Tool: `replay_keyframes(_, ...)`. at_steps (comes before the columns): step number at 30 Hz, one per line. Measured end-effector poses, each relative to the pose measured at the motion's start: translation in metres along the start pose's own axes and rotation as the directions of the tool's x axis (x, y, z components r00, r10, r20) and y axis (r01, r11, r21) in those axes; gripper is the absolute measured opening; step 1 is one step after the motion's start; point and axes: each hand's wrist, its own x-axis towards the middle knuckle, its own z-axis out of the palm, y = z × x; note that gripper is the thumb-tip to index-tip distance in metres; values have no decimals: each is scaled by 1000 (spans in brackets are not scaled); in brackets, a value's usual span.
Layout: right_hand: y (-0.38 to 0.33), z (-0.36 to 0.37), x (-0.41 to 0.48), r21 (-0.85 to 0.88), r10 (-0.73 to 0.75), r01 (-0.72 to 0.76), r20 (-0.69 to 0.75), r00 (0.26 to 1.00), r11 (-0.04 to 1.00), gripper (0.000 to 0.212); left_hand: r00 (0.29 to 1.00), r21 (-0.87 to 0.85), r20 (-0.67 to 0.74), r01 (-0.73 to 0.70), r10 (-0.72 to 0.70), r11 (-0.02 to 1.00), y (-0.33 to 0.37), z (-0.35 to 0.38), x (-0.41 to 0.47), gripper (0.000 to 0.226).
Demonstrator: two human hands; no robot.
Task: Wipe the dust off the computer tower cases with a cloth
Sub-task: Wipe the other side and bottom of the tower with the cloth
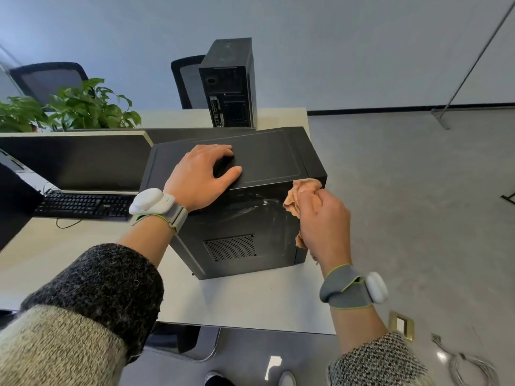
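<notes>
Bearing everything, desk: a pale rectangular desk (250,302) is carrying both computers, with a dark flat monitor (78,160) and a black keyboard (83,206) sitting to the left.
Near tower: the black boxy metal near tower case (264,154) is standing at the desk's right end, close to the person. Its side panel with a mesh vent is facing the camera and showing pale dust streaks across its upper part.
Far tower: the slimmer black far tower case (231,87) is standing upright behind it, well apart from both hands, turning its port-lined back this way and looking dusty on top.
Left arm: it is reaching forward out of a grey-and-beige knitted sleeve (83,302), wearing a grey left wrist band (156,203) with a white pod.
Right arm: it is rising from the lower right with the forearm bare, wearing a matching grey right wrist band (359,289).
Left hand: the left hand (200,174) is lying palm down on the near tower case's top panel, fingers arching with their tips pressing the lid and thumb stretching along the near edge. It is holding nothing.
Right hand: the right hand (323,218) is curling into a fist around the cloth, its back facing the camera, at the case's right edge.
Cloth: the crumpled peach-orange cloth (303,188) is bunching out above and below the fist and touching the upper right corner of the streaked side panel.
</notes>
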Motion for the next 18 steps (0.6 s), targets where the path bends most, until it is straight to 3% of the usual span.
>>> replay_keyframes(6, 20, 14, -11, -38, 31, -29, 63, 998, 999, 38, 1000, 14, 4, 2, -2, 1000, 0, 1, -1, 52)
replay_keyframes(12, -1, 6, 1, -6, -39, 39, 17, 999, 999, 35, 1000, 8, 11, 10, -10, 1000, 0, 0, 0, 53)
replay_keyframes(18, 15, 12, -6, -42, 8, -5, 86, 996, 999, 44, 1000, 6, 11, 24, -24, 1000, 1, 0, -1, 53)
